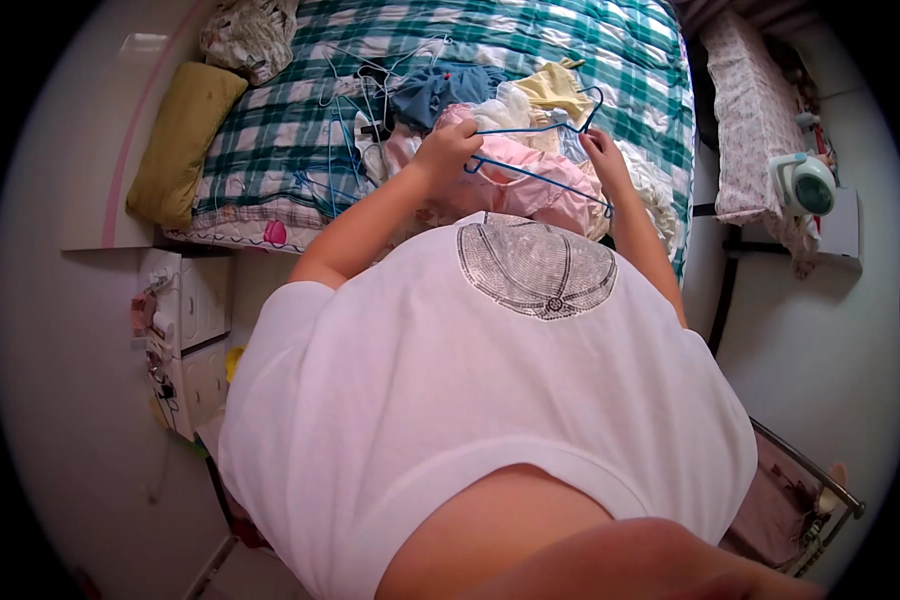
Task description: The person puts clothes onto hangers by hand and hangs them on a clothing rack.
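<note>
A blue hanger (530, 170) is held over a pile of clothes on the bed. My left hand (448, 148) is closed on its left end. Near its hook, on the right, is my right hand (602, 152), with fingers bent at the hanger's side. Pink clothing (535, 190) lies just beneath the hanger, and I cannot tell whether they touch. Beyond it lie a yellow garment (555, 90), a white one (508, 108) and a dark blue one (445, 92).
Several loose hangers (342, 150) lie left of the pile on the checked quilt (300, 120). A green pillow (182, 145) rests at the bed's left edge. Drawers (202, 300) stand at the left, and a small fan (808, 184) at the right.
</note>
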`<state>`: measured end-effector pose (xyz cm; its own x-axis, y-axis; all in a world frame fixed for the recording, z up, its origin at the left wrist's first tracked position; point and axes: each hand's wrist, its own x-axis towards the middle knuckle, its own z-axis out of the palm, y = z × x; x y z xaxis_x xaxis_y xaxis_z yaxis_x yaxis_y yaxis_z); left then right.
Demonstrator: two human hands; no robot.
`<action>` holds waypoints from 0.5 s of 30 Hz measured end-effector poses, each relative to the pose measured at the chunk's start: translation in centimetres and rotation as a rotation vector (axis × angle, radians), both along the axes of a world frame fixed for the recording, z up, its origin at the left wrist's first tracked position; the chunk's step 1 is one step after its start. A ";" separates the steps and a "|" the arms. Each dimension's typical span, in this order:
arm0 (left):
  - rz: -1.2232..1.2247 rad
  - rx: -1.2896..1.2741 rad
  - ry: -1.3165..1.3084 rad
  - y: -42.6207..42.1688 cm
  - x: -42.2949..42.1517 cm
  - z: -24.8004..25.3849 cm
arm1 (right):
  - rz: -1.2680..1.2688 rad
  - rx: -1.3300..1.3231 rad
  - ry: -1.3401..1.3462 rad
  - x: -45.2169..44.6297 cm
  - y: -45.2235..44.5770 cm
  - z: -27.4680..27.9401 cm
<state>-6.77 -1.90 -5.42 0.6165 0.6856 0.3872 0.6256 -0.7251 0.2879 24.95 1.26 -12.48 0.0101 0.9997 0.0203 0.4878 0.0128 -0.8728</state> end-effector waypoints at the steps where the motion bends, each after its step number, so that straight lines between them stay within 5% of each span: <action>1: -0.012 -0.012 0.017 -0.1 0.0 0.3 | 0.023 -0.081 0.119 0.3 -0.2 0.6; 9: 0.071 -0.046 -0.078 3.7 -0.7 -2.0 | -0.001 -0.418 0.162 3.0 -2.1 3.9; 12: 0.171 -0.049 -0.180 3.9 -1.2 -0.9 | 0.049 -0.239 0.366 5.2 -3.2 3.2; 15: 0.180 -0.236 0.116 4.9 -1.9 -0.4 | 0.051 -0.078 0.376 5.4 -4.7 3.7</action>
<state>-8.63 3.05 -5.82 0.5079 0.8502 0.1390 0.7761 -0.5216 0.3544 30.32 -3.45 -8.76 -0.0471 0.9976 -0.0517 0.1344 -0.0449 -0.9899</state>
